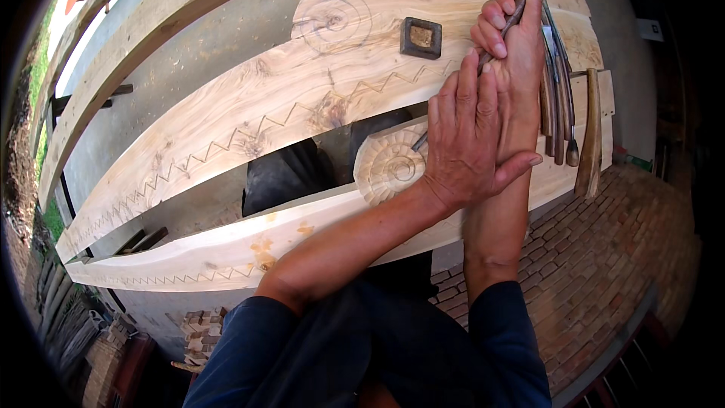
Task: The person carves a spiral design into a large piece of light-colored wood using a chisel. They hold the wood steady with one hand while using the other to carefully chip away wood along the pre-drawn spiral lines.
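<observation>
My right hand (513, 41) is closed round a dark chisel handle (521, 1) that slants down-left; its blade (418, 143) meets a carved spiral rosette (385, 170) on the nearer pale board (219, 242). My left hand (464, 136) lies with fingers stretched out over the chisel and partly across my right wrist, hiding the middle of the tool. The farther board (242, 109) bears a pencilled spiral (332, 23) and a zigzag line. A dark square block with a hollow (420, 38) sits on it, left of my right hand.
Several carving tools (559, 94) lie right of my hands, beside a wooden mallet (589, 132). Curved wooden beams (128, 34) stand at the left. A brick floor (604, 272) is at lower right, and stacked wood pieces (204, 332) are at lower left.
</observation>
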Demonstrator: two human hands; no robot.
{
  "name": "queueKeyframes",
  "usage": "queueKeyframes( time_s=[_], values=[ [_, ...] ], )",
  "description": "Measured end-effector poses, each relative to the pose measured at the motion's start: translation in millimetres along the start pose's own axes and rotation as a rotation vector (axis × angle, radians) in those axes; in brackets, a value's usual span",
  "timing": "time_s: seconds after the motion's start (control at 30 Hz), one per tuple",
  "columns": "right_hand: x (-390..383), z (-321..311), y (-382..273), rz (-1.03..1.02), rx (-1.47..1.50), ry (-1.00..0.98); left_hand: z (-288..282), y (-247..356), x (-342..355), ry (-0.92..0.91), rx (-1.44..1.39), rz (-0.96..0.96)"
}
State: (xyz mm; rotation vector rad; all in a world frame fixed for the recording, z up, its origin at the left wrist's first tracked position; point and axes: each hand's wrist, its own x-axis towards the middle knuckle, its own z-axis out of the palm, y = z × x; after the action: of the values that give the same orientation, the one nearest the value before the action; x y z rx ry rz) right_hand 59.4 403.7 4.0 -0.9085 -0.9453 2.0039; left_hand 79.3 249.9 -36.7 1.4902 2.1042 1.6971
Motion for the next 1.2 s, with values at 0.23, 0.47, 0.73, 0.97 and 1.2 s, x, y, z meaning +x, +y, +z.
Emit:
queueKeyframes(
  time_s=[0.23, 0.47, 0.73, 0.97, 1.2],
  values=[
    [0.6, -1.3, 4.7, 0.024, -0.004, -0.003, 0.1, 0.4, 0.0, -0.007, -0.008, -0.034],
    [-3.8, -5.5, 15.9, 0.076, -0.017, 0.024, 1.9, -0.3, -2.6, -0.029, 0.041, -0.067],
    [-1.5, -18.4, -6.5, 0.05, 0.153, -0.191, 1.0, 2.7, -1.4, -0.009, 0.028, 0.013],
    [1.8, -18.0, -6.3, 0.044, 0.152, -0.227, -1.0, 2.9, -0.5, 0.027, 0.051, 0.026],
    [2.1, -17.9, -8.6, 0.04, 0.158, -0.254, -2.1, 3.8, 1.4, 0.014, 0.041, 0.024]
  ],
)
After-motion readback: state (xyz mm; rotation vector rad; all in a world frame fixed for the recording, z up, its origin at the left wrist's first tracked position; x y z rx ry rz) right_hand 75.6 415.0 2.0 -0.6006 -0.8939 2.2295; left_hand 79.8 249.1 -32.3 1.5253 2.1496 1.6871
